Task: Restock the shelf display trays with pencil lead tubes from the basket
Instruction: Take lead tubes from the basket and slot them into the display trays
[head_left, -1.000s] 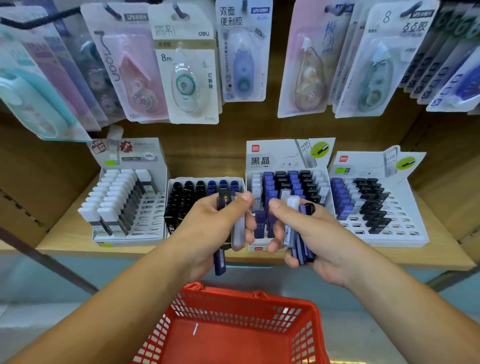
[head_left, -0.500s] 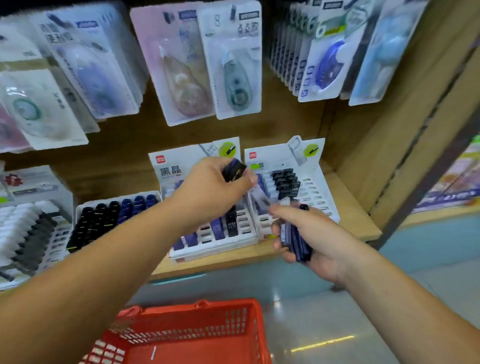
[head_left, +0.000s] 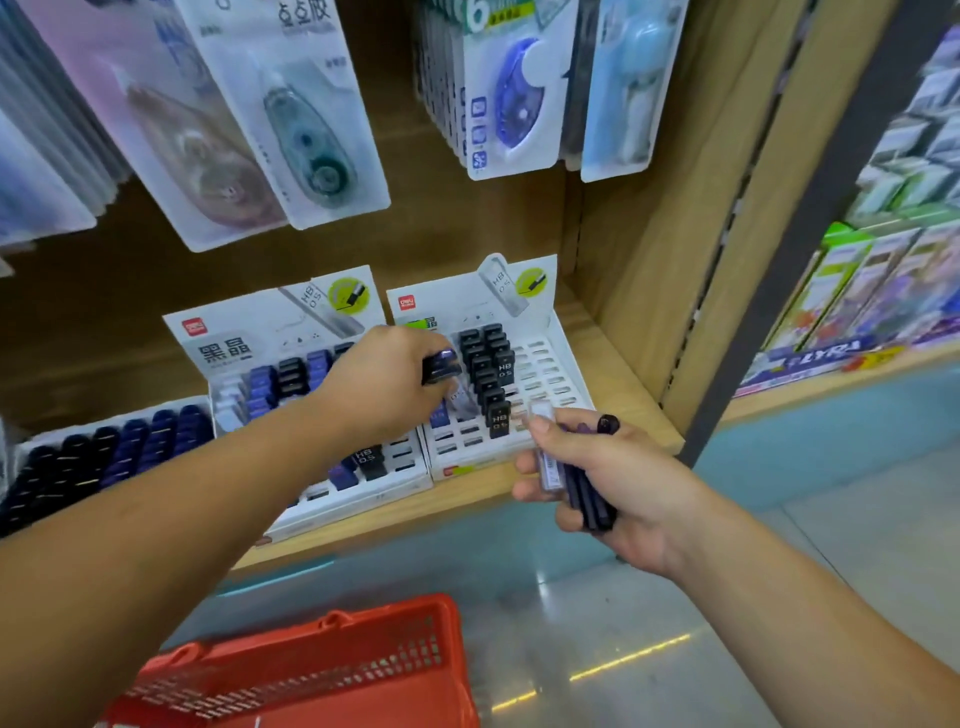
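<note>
- Pencil lead tubes (head_left: 576, 486), a dark bundle with one clear, lie gripped in the curled right hand (head_left: 623, 483) at 4 o'clock.
- More dark tubes (head_left: 441, 366) are pinched in the left hand (head_left: 384, 384), near centre at 9 o'clock, over the rightmost white display tray (head_left: 550, 358).
- Red basket (head_left: 311, 670) sits at 7 o'clock.

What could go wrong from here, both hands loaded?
1. The left hand pinches tubes right beside the standing black tubes in the right tray; it may knock them askew.
2. The right hand holds a loose bundle beyond the shelf edge, off to the side of the red basket; a slipped tube would likely hit the floor.
</note>
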